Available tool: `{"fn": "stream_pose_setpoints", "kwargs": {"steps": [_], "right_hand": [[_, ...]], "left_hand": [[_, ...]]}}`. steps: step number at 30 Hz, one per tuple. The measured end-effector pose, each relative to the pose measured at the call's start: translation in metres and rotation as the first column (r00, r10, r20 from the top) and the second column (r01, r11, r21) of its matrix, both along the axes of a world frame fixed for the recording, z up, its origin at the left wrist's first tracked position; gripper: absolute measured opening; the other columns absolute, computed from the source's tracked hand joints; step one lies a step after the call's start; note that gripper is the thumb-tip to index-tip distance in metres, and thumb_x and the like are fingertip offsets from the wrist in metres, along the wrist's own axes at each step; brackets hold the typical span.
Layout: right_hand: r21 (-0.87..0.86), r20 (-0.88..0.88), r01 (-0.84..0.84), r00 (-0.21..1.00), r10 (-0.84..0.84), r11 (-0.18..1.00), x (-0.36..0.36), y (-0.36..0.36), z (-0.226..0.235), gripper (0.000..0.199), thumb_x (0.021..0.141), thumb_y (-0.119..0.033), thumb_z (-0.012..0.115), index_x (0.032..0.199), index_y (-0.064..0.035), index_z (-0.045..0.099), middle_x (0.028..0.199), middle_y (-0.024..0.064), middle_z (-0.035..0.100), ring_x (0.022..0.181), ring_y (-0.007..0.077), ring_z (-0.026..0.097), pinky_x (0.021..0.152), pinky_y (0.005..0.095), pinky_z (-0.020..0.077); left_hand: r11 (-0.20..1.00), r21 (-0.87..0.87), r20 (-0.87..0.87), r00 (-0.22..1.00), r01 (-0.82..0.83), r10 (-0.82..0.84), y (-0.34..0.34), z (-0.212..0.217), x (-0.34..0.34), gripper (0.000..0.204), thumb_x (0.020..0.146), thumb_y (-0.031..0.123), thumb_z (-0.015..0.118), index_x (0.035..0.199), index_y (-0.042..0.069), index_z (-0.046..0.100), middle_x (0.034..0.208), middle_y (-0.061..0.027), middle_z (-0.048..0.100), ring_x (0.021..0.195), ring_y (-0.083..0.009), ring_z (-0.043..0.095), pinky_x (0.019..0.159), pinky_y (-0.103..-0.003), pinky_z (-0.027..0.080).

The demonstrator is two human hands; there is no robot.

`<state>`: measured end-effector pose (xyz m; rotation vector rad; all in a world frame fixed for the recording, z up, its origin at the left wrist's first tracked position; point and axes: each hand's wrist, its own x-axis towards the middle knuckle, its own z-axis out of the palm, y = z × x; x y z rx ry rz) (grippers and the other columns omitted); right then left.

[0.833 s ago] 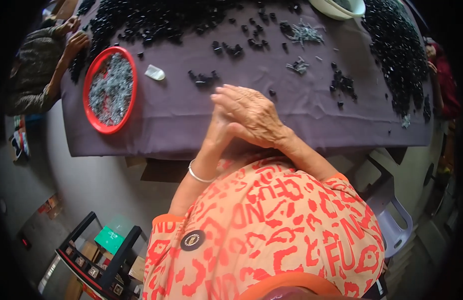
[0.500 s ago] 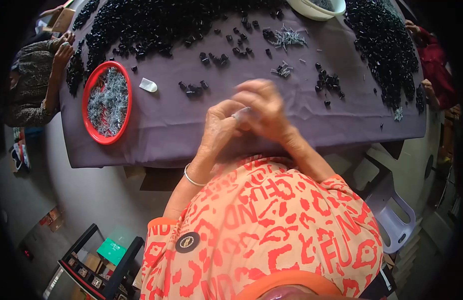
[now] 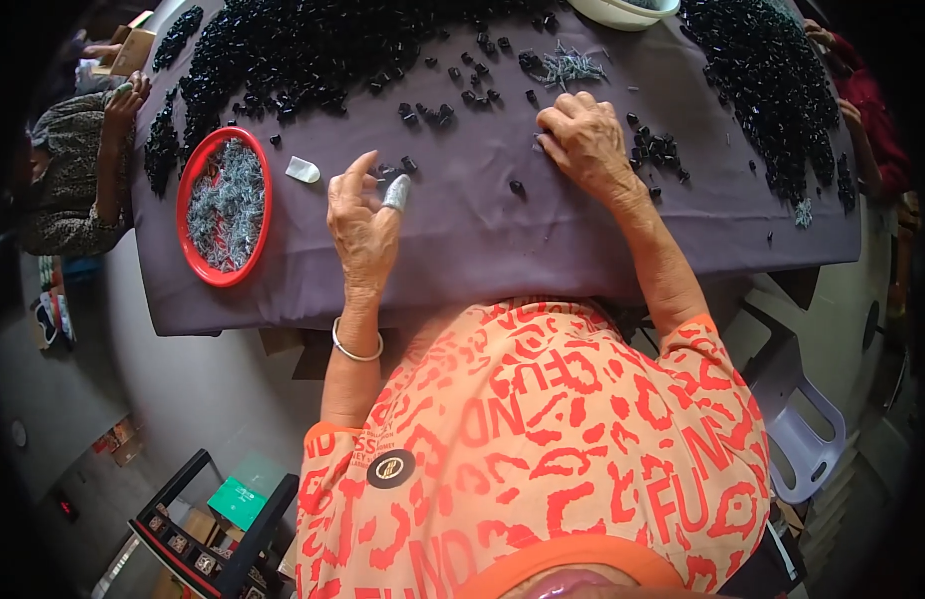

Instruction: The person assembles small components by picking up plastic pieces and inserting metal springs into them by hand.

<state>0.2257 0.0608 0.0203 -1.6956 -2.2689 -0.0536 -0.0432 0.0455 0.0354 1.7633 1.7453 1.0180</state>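
Note:
My left hand (image 3: 364,235) is open over the cloth, index finger stretched out. Its thumb wears a silvery-grey finger cover (image 3: 396,193). Just beyond its fingertips sits a small group of shiny black plastic parts (image 3: 409,163). My right hand (image 3: 589,148) rests palm down on the table with its fingers curled inward; whatever they pinch is hidden. Close to it, a heap of thin grey pins (image 3: 567,68) lies farther back, and a cluster of black parts (image 3: 657,152) is to its right. One lone black part (image 3: 517,188) lies between my hands.
A red oval basket (image 3: 267,215) holding many grey pins stands at the left, beside a white finger cover (image 3: 303,170). Large black piles (image 3: 283,50) spread at the back and right. A pale bowl (image 3: 627,14) is behind. Co-workers' hands (image 3: 126,100) show at both sides.
My hands were together in front of my chest and are now apart. The left has moved left and opened; the right has gone forward and right to the table.

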Motion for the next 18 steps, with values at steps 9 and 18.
{"fn": "stream_pose_setpoints", "kwargs": {"steps": [9,18], "right_hand": [[0.16,-0.511,0.05,0.858,0.04,0.986,-0.01,-0.035,-0.006,0.011,0.079,-0.006,0.067,0.084,-0.0037,0.058,0.075,0.0076,0.057,0.066,0.0219,0.057,0.062,0.0324,0.0458],[0.161,-0.361,0.008,0.931,0.052,0.987,-0.011,-0.058,-0.019,0.013,0.078,-0.005,0.066,0.09,-0.0062,0.06,0.075,0.0064,0.057,0.069,0.0247,0.057,0.064,0.034,0.0439]], "left_hand": [[0.967,0.077,0.071,0.967,0.241,-0.246,-0.036,-0.019,0.046,0.022,0.07,-0.002,0.069,0.09,0.006,0.064,0.082,-0.0092,0.059,0.072,-0.0242,0.06,0.062,-0.035,0.048],[0.93,0.13,-0.028,0.938,0.345,-0.344,-0.022,-0.031,0.069,0.024,0.069,0.004,0.07,0.092,0.01,0.066,0.083,-0.006,0.058,0.078,-0.0237,0.057,0.065,-0.035,0.048]]}}
